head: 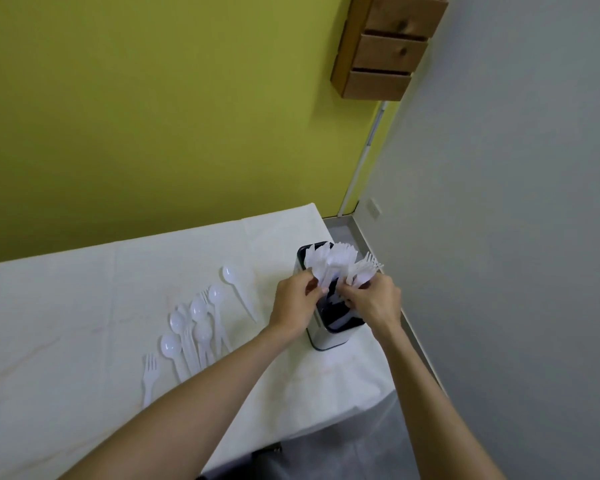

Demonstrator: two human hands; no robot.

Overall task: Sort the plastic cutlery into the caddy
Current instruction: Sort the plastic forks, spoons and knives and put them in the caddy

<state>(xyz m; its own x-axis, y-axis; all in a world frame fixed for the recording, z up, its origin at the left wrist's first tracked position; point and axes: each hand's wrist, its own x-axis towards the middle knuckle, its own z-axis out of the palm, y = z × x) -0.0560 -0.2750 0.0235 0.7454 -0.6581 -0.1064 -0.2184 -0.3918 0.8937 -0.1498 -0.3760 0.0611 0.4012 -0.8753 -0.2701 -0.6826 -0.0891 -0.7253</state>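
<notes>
Head cam is showing both hands working at the caddy [326, 337], which is sitting close to the table's [66, 306] 3 o'clock edge. Left hand [297, 299] is pinching the standing cutlery [321, 263], and right hand [374, 303] is curling round a bunch of forks [366, 268] at the caddy's 1 o'clock, seating them I'd guess. Loose spoons [199, 308] and a fork [149, 374] are lying off at the caddy's 9 o'clock, so next is probably reaching that way and grabbing by type. Plenty of room there, but that near edge is making any caddy nudge risky.
</notes>
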